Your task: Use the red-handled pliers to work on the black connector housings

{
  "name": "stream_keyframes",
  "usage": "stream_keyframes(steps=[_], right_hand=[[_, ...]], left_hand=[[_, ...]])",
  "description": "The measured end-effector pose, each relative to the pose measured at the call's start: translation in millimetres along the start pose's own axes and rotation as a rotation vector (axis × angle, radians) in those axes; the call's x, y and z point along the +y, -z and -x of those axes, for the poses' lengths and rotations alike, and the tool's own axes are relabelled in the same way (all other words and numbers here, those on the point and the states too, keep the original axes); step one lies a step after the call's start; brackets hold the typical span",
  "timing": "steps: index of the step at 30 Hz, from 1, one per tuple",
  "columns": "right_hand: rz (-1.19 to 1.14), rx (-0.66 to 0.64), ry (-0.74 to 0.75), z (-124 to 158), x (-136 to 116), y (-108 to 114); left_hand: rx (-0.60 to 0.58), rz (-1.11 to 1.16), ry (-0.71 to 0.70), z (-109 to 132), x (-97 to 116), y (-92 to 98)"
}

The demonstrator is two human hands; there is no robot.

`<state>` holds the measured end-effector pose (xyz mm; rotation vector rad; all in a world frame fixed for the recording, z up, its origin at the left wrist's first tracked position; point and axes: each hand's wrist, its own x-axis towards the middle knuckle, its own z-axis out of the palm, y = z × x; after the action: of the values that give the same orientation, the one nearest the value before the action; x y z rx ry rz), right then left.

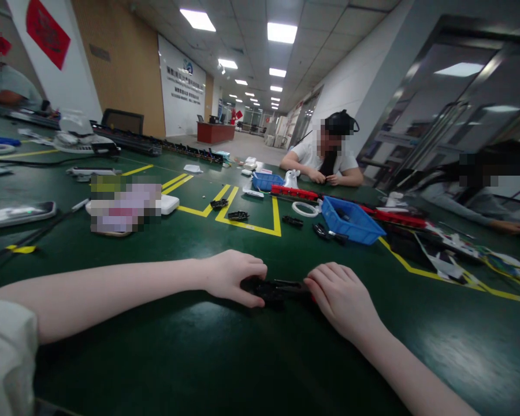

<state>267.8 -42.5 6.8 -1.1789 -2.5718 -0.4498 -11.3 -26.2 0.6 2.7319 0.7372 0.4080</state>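
Black assembly [281, 288], 1 item, elongated; located at the near middle of the green table [156, 329], between the 2 hands; details dark and blurred.

Left hand [235, 278]: thumb and fingers to either side of the assembly's left end, closed on it; right hand [344, 297]: fingers bunched together and pinching the right end, where a small red bit [313, 298] shows by the fingertips.

Progress, as judged: 1 piece in work, held by both hands and not set down; whether its parts are fully joined cannot be told; beyond it, 3 small loose black pieces, the left [219, 204], the middle [238, 215] and the right [293, 221], lie apart and out of hand; whether finished or waiting, cannot tell.

Adjacent stock: large blue bin [359, 230], dark contents inside; dark pieces [329, 233] just beside it; white ring [305, 209], to the bin's left; small blue bin [267, 182], farther back; yellow tape [251, 226], laid in angular outlines around some of the loose pieces.
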Motion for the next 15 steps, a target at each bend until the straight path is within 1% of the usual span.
stream_keyframes(steps=[9,15], right_hand=[[-0.097,-0.015,-0.043,6,1,3],[-0.172,-0.018,-0.070,14,8,11]], left_hand=[[-0.029,0.044,0.024,-1,-1,-0.4],[-0.054,0.051,0.057,-4,2,0.9]])
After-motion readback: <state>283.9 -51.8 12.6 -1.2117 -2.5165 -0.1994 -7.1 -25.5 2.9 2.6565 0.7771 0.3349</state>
